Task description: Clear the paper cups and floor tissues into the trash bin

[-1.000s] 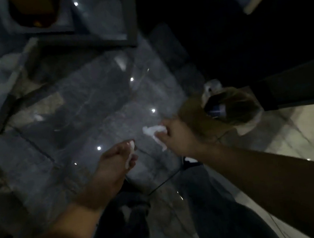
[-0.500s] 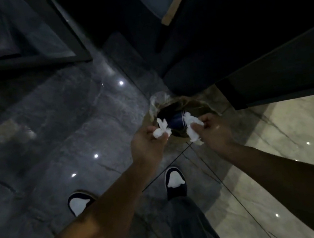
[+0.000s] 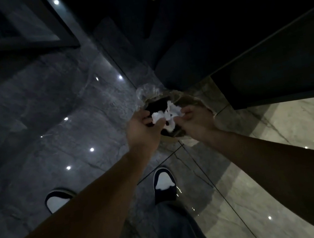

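Observation:
A small trash bin (image 3: 191,100) with a clear plastic liner stands on the floor against a dark cabinet. Its dark opening faces up. My left hand (image 3: 143,128) is over the bin's near left rim, its fingers closed on a crumpled white tissue (image 3: 157,116). My right hand (image 3: 195,119) is over the near right rim, pinching another white tissue (image 3: 173,109). The two tissues touch each other above the opening. More white tissue (image 3: 168,126) shows just below, between my hands. No paper cups can be made out.
A dark cabinet (image 3: 266,59) rises right behind the bin. The floor is glossy dark grey marble (image 3: 47,116) on the left and lighter beige tile (image 3: 280,139) on the right. My two shoes (image 3: 163,182) stand just short of the bin. A dark frame (image 3: 15,47) lies at the upper left.
I stepped up to the bin and brought both hands, each with a tissue, from the open floor over the bin's mouth. The hands have moved together and the tissues now touch.

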Demonstrator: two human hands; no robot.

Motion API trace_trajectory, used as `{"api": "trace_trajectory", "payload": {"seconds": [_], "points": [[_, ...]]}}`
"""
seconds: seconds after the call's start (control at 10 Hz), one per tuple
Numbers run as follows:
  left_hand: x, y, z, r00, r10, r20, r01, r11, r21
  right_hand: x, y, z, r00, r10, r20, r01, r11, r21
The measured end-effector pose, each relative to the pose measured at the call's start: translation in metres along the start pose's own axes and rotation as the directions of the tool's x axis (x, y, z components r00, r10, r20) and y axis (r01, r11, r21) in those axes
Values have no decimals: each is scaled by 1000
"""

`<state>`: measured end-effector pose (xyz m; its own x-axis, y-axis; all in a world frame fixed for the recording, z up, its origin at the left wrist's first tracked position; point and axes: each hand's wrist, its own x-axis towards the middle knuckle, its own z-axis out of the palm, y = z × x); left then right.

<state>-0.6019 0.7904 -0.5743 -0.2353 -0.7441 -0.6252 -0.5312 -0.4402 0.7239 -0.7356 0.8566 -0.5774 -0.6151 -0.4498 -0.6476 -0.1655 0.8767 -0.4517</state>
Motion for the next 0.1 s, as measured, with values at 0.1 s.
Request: {"api": "trace_trajectory", "payload": {"seconds": [0.1], "points": [[-5, 4, -13, 999, -35, 13, 36, 998, -52, -10, -3, -4, 1000, 9, 1, -9, 999, -32]]}}
